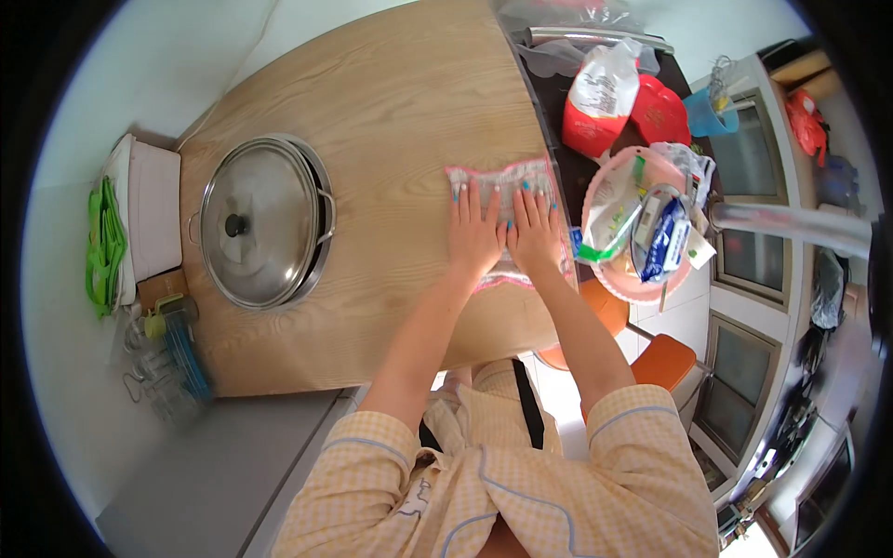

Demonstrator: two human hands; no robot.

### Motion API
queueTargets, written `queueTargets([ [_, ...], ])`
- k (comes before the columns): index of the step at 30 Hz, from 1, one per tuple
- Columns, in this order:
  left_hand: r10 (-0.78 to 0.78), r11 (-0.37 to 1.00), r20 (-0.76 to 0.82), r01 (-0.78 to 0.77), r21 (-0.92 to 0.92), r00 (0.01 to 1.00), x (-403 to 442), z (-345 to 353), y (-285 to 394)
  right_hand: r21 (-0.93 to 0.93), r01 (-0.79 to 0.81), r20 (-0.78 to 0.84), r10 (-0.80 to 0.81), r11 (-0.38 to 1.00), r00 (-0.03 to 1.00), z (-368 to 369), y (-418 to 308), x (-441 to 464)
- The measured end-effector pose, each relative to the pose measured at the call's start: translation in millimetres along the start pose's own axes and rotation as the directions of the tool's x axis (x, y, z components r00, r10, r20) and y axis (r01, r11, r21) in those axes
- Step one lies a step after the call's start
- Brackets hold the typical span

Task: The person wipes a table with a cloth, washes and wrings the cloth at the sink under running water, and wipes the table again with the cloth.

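A cloth (505, 193) with pink edges is lying directly beneath both hands, spreading out flat on the wooden desk (400, 139). Its far edge is showing just beyond the fingertips, its near edge is showing below the palms, and a strip of it is appearing between the hands. On the right, the cloth is reaching close to the side edge of the desk.

The left hand (476, 231) is resting palm down on the left part of the cloth, its fingers pointing away from the body. The right hand (537, 232) is resting likewise on the right part, just beside the left. Both hands are lying open and flat, gripping nothing, with the fingers stretching forward and the thumbs turning inward, nearly meeting over the middle of the cloth. Some nails are showing blue. The forearms are reaching forward from short checked sleeves (367, 465) and converging toward the cloth, the wrists coming near each other.

Well to the left of the hands, a lidded pot (270, 251) is standing on the desk. Just right of the right hand, a pink basket (593, 191) is holding a jumble of packets. Beyond it, ahead and to the right of the hands, a red and white bag (600, 98) is standing near a red dish (660, 112) and a blue cup (707, 115).
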State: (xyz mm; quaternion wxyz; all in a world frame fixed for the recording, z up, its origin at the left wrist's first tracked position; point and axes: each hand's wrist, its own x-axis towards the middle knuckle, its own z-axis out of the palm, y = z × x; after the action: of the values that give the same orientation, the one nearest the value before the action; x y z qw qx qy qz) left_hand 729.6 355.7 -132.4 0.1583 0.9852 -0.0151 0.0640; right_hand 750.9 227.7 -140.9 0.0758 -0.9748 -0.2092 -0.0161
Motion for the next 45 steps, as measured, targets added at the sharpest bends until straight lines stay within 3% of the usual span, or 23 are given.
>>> queueTargets([
  [9, 0.058, 0.993, 0.106, -0.046, -0.108, 0.993, -132.1, -0.3, 54.1, 0.042, -0.178, 0.116, 0.172, 0.983, 0.978, -14.8, -16.6, -151.0],
  [13, 0.039, 0.999, 0.153, -0.037, -0.016, 0.987, -139.8, 0.1, 66.2, 0.127, -0.306, 0.219, 0.274, 0.944, 0.936, -16.7, -23.0, -150.1],
  [16, 0.140, 0.986, 0.119, -0.149, 0.073, 0.983, -129.8, 19.4, 64.6, 0.241, -0.333, 0.117, 0.313, 0.912, 0.942, -6.7, -23.5, -135.8],
  [17, 0.147, 0.985, 0.114, -0.156, 0.075, 0.982, -126.5, 20.7, 61.9, 0.189, -0.363, 0.158, 0.337, 0.912, 0.928, -8.4, -25.7, -128.6],
  [18, 0.107, 0.993, 0.062, -0.104, -0.048, 0.992, -124.2, 21.5, 57.5, 0.191, -0.365, 0.148, 0.341, 0.911, 0.928, -6.7, -24.7, -122.1],
  [19, 0.061, 0.983, 0.020, -0.057, -0.173, 0.998, -116.2, 19.6, 54.0, 0.144, -0.330, 0.123, 0.314, 0.933, 0.942, -4.7, -23.8, -116.5],
  [21, 0.029, 0.990, 0.025, -0.025, -0.138, 0.999, -99.2, 19.0, 48.0, 0.022, -0.257, 0.081, 0.254, 0.966, 0.964, 1.3, -20.0, -104.0],
  [23, -0.006, 0.994, 0.036, 0.010, -0.109, 0.999, -75.0, 8.8, 42.8, 0.068, -0.220, 0.121, 0.211, 0.973, 0.970, -7.0, -18.7, -70.1],
  [25, -0.138, 0.989, 0.062, 0.141, -0.052, 0.989, -29.5, 0.2, 21.3, 0.141, -0.140, 0.110, 0.125, 0.980, 0.986, 1.7, -13.7, -25.6],
  [26, -0.136, 0.989, 0.063, 0.139, -0.051, 0.989, -8.4, 3.6, 6.5, 0.141, -0.142, 0.110, 0.127, 0.980, 0.986, 4.4, -14.1, -1.4],
  [28, -0.106, 0.994, -0.096, 0.108, 0.020, 0.990, 35.6, 11.0, -24.2, 0.067, 0.011, 0.043, -0.014, 0.998, 0.999, 8.4, -13.2, 48.4],
  [31, -0.096, 0.991, -0.126, 0.107, 0.084, 0.987, 96.1, 5.9, -51.3, 0.099, 0.105, 0.002, -0.106, 0.990, 0.994, 15.0, -5.4, 114.3],
  [35, -0.098, 0.991, -0.099, 0.106, 0.080, 0.990, 173.8, 12.4, -77.9, 0.086, 0.105, -0.005, -0.105, 0.991, 0.994, 21.9, 6.4, 189.0],
  [39, -0.046, 0.993, -0.150, 0.062, 0.104, 0.988, 232.8, 22.3, -99.8, 0.083, 0.074, -0.122, -0.063, 0.994, 0.990, 27.1, 11.3, 246.0],
  [42, -0.019, 0.994, -0.137, 0.034, 0.105, 0.990, 248.4, 19.0, -104.3, 0.067, 0.036, -0.108, -0.029, 0.997, 0.994, 31.9, 10.8, 252.1],
  [45, -0.013, 0.995, -0.167, 0.029, 0.095, 0.986, 226.4, 26.7, -103.8, 0.065, 0.066, -0.201, -0.052, 0.996, 0.978, 34.4, 11.3, 245.4],
])
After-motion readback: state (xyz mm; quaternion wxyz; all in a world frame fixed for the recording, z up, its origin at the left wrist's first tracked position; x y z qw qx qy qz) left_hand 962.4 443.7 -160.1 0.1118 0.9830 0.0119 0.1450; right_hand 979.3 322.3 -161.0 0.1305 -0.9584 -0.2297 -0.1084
